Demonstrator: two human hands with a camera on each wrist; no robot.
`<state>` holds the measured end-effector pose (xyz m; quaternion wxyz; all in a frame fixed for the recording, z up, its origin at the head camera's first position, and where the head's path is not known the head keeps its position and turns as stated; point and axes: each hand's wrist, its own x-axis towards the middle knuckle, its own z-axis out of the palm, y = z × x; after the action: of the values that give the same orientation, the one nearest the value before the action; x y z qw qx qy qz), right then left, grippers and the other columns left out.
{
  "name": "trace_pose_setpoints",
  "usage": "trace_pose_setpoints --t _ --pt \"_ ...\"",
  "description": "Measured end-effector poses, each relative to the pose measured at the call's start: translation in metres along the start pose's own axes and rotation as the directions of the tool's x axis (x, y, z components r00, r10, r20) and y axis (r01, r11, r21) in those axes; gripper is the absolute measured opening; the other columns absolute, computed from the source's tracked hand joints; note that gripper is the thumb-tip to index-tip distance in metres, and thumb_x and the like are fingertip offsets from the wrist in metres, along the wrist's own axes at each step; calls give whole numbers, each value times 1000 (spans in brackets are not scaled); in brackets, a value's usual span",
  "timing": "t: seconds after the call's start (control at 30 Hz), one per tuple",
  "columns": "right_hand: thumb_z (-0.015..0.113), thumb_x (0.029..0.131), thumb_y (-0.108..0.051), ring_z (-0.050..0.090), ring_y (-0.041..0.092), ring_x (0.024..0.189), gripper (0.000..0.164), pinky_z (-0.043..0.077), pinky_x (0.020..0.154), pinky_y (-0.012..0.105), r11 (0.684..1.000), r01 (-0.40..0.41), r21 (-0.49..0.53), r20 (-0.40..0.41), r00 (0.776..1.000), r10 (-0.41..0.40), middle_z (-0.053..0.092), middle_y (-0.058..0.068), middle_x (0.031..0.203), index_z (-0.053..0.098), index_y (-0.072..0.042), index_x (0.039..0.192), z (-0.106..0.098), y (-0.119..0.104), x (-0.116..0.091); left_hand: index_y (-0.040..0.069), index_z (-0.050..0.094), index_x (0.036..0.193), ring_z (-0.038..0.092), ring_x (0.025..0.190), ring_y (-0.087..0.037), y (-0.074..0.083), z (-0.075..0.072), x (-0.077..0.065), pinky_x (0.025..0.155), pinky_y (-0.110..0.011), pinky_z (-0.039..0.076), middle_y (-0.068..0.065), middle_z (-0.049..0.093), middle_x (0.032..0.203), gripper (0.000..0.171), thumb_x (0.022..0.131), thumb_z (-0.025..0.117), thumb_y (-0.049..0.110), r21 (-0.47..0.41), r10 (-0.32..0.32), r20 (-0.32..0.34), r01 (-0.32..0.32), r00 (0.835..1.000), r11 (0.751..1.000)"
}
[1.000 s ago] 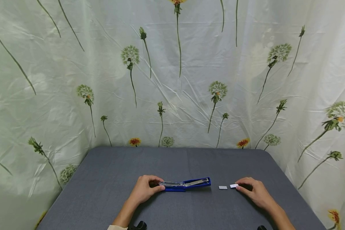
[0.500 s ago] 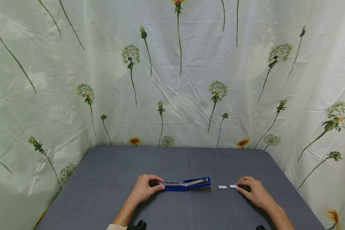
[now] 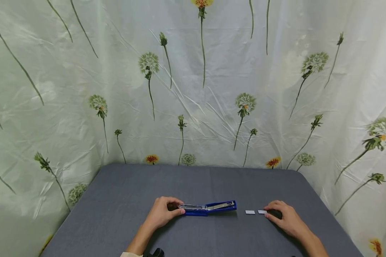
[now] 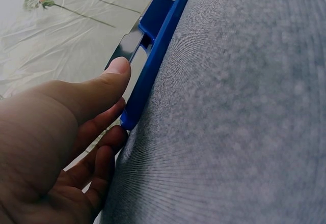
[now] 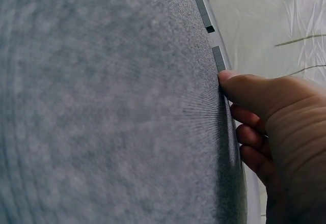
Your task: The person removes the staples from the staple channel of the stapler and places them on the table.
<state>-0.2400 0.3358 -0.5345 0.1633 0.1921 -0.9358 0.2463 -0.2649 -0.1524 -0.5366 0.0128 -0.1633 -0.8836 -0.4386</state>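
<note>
A blue stapler (image 3: 196, 213) lies on the table, its top folded back to the right so the metal staple channel shows. My left hand (image 3: 163, 213) pinches its left end; in the left wrist view the thumb (image 4: 117, 67) is on the metal channel and the fingers are by the tip of the blue base (image 4: 153, 66). To the stapler's right, a short strip of staples (image 3: 250, 212) lies flat by itself. My right hand (image 3: 283, 216) holds a second staple strip (image 3: 262, 212) at its right end, the thumb (image 5: 229, 75) at the strip's near end.
The grey cloth-covered table (image 3: 154, 182) carries these things near its front half. Behind and around it hangs a pale curtain (image 3: 212, 107) printed with dandelions. A black strap piece (image 3: 157, 252) shows below my left wrist.
The strip in my right hand has gone from slightly tilted to flat, in line with the other strip. The head view has tipped a little. My left hand and the stapler stay put.
</note>
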Motion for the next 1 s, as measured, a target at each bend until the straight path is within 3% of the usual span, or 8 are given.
trace_pose_setpoints --t 0.27,0.5,0.83,1.0 --pt "87 83 -24 63 4 95 21 52 81 33 1000 12 22 -34 999 -11 69 -15 100 77 -32 99 5 -1 -4 26 80 99 65 74 0 -2 -1 -1 69 -24 51 15 74 84 22 84 86 40 -6 4 -1 -4 1000 1000" --pt "89 80 -20 65 6 96 25 41 86 13 998 52 42 -80 996 -49 70 -12 101 77 -27 101 5 -1 -5 25 80 99 64 74 0 -1 0 -2 68 -24 50 14 74 85 23 84 86 40 -12 11 -2 -11 1000 1000" --pt "87 84 -29 64 3 102 29 49 87 25 995 -80 56 -26 996 82 71 -12 108 75 -27 110 2 -7 -8 26 79 103 67 83 -3 -6 -1 0 74 -25 53 12 75 94 25 82 88 36 -8 33 0 -33 999 999" --pt "85 86 -31 65 1 102 32 51 87 28 991 -120 63 -21 992 121 72 -11 109 74 -22 114 -1 -13 -8 18 74 121 69 101 -17 -8 -6 -5 86 -32 56 3 73 115 47 80 90 35 13 68 -7 -68 998 998"
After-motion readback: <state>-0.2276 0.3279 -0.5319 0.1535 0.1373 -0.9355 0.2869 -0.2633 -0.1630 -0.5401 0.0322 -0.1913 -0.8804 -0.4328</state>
